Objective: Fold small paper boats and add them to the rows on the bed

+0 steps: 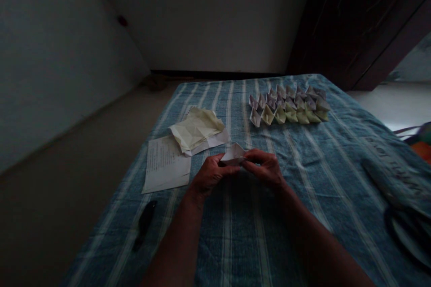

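Observation:
A small white folded paper boat (233, 153) is held between my two hands above the cloth, its pointed middle sticking up. My left hand (211, 173) pinches its left end, thumb toward me. At the other end, my right hand (264, 166) grips it between thumb and fingers. Beyond my hands to the right stand several finished paper boats (267, 115) in close rows, the front ones yellowish and the rear ones whitish. Creased yellowish paper sheets (197, 128) lie in a loose pile just past my left hand.
Printed white sheets (166, 166) lie at the left on the blue striped tablecloth (232, 233). A black object (145, 224), perhaps a folding knife, rests near the left edge. Large dark-handled scissors (397, 206) lie at the right. A wall (215, 27) stands behind the table.

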Tool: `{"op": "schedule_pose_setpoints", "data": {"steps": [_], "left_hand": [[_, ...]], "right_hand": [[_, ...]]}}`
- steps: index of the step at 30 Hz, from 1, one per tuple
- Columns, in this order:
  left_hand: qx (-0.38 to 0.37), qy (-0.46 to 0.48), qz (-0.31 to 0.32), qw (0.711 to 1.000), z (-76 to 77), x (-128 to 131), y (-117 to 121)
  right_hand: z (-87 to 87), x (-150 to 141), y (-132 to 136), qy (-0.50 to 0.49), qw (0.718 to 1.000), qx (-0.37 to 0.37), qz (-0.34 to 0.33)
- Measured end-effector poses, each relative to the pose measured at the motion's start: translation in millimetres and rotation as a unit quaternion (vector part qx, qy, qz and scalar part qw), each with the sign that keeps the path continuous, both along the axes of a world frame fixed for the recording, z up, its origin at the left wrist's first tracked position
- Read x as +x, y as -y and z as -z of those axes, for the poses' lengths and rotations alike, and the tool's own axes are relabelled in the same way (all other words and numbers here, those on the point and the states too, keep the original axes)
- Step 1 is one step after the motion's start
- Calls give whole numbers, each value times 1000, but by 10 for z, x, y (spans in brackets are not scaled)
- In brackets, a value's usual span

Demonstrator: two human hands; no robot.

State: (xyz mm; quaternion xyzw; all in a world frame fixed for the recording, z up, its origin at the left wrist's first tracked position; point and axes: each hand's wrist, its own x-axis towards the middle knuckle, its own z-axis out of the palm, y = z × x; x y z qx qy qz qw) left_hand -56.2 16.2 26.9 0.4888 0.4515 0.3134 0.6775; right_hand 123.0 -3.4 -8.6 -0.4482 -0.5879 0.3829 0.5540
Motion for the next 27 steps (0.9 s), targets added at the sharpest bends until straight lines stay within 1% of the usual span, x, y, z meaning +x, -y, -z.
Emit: {"op": "schedule_pose_setpoints", "data": {"steps": [2, 5, 11, 17, 22, 27], "left_hand": [[7, -2, -13, 1000, -7, 33, 8], [18, -23, -15, 999, -3, 65, 16], [37, -57, -2, 998, 7, 66, 12], [45, -54, -1, 997, 2, 78, 16], [44, -61, -7, 997, 15, 69, 17], [26, -71, 45, 996, 22, 61, 31]], "right_hand": [[-17, 0, 4, 1, 1000, -17, 8], [-31, -16, 12, -14, 999, -43, 18], [6, -57, 4, -120, 990, -72, 28], [37, -37, -18, -166, 981, -99, -1], [-22, -3, -6, -164, 978, -126, -21], [-56, 8, 8, -157, 977, -141, -31]]}}
